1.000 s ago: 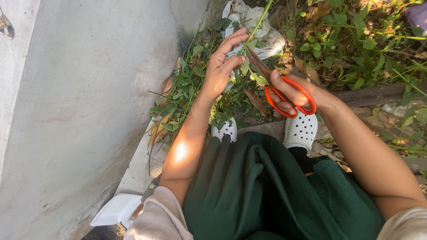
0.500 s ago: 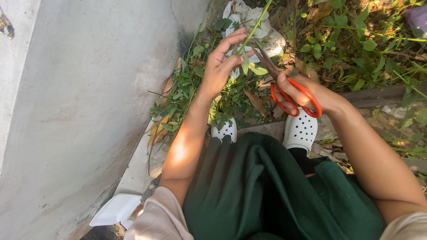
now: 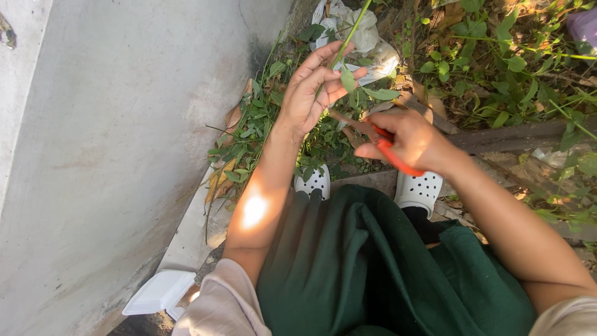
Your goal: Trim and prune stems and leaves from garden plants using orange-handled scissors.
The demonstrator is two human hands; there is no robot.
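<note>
My left hand [image 3: 314, 90] pinches a thin green plant stem [image 3: 352, 28] that runs up toward the top of the view, with a few leaves [image 3: 378, 93] hanging near my fingers. My right hand [image 3: 407, 138] grips orange-handled scissors [image 3: 398, 160]; their rusty blades [image 3: 348, 121] point left, just below my left hand and close to the stem's lower end. Both hands are over a patch of cut greenery [image 3: 261, 130] beside a wall.
A grey concrete wall [image 3: 112, 137] fills the left. White clogs [image 3: 420, 186] and a dark green skirt [image 3: 373, 267] lie below the hands. Crumpled white plastic [image 3: 367, 43] lies among weeds [image 3: 497, 68]. A white foam box [image 3: 158, 292] sits at the bottom left.
My right hand turned over and swung the scissors left, so the blades now point under my left hand. My left hand shifted slightly up the stem.
</note>
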